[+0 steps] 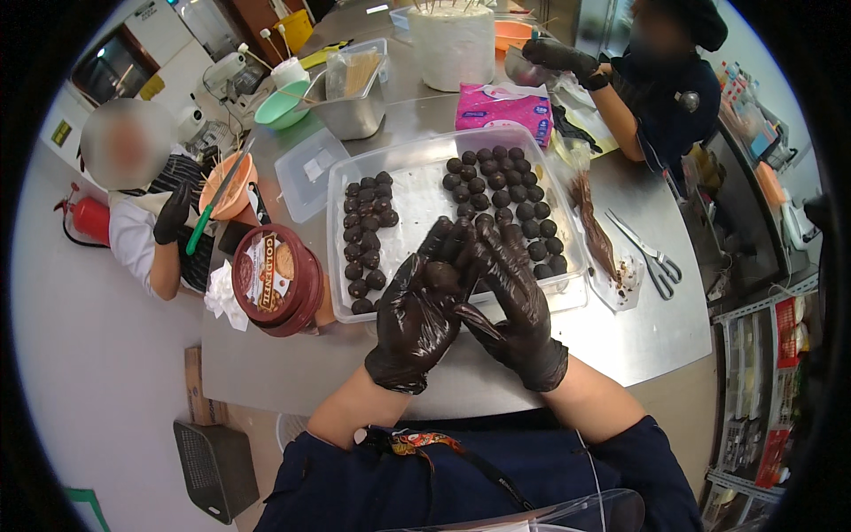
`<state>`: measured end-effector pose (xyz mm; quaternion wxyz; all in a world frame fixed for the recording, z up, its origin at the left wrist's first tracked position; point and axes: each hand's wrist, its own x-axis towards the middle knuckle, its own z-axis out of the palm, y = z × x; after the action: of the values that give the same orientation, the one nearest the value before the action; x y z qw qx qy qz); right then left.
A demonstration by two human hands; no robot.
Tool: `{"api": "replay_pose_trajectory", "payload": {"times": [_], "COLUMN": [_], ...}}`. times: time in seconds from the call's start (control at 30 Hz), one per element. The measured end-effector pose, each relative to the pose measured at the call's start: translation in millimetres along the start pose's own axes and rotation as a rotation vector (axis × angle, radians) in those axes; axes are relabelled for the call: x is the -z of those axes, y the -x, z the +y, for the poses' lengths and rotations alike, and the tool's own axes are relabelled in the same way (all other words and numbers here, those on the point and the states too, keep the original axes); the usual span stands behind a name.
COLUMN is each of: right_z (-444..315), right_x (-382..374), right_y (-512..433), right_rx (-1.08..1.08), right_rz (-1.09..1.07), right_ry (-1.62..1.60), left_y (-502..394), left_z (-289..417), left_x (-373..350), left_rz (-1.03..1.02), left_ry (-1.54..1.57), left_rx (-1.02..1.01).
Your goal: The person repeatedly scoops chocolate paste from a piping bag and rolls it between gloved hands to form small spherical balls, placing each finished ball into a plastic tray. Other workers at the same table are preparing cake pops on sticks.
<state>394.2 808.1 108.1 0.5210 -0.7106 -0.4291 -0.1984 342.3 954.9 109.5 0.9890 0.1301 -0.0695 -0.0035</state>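
Note:
My left hand point(422, 312), in a shiny black glove, is palm up and cups a dark brown ball point(441, 277) in its palm. My right hand point(515, 302), gloved the same way, leans in from the right with its fingers apart, beside the ball and close to the left fingers. Both hands are over the near edge of a clear plastic tray point(425, 147). Rows of dark balls lie in it, a group at the left point(367, 233) and a larger group at the right point(500, 179), on a pale liner. The right hand hides part of the right group.
Left of the tray stand a dark red tub point(276, 279) and a clear lid point(309, 176). On the right lie a brown-filled piping bag point(594, 226) and scissors point(648, 256). Behind are a pink tissue pack point(502, 110) and a steel pan point(352, 110). Two people are at the table's left and right.

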Motion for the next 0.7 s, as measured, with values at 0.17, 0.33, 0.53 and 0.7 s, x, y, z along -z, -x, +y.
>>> {"api": "replay_pose_trajectory", "payload": {"times": [0.17, 0.33, 0.53, 0.7], "right_z": [6, 8, 2, 0], "right_x": [2, -2, -2, 0], "right_y": [-3, 2, 5, 2], "right_rx": [0.048, 0.133, 0.080, 0.106], "right_rz": [-0.177, -0.239, -0.243, -0.232], "right_ry": [0.172, 0.086, 0.019, -0.010], "left_y": [0, 1, -1, -1], "left_z": [-1, -7, -11, -10], "left_x": [1, -4, -11, -11], "left_rz": [-0.074, 0.113, -0.009, 0.008], "left_ry": [0.146, -0.078, -0.202, -0.214], "left_rx": [0.057, 0.024, 0.015, 0.014]}}
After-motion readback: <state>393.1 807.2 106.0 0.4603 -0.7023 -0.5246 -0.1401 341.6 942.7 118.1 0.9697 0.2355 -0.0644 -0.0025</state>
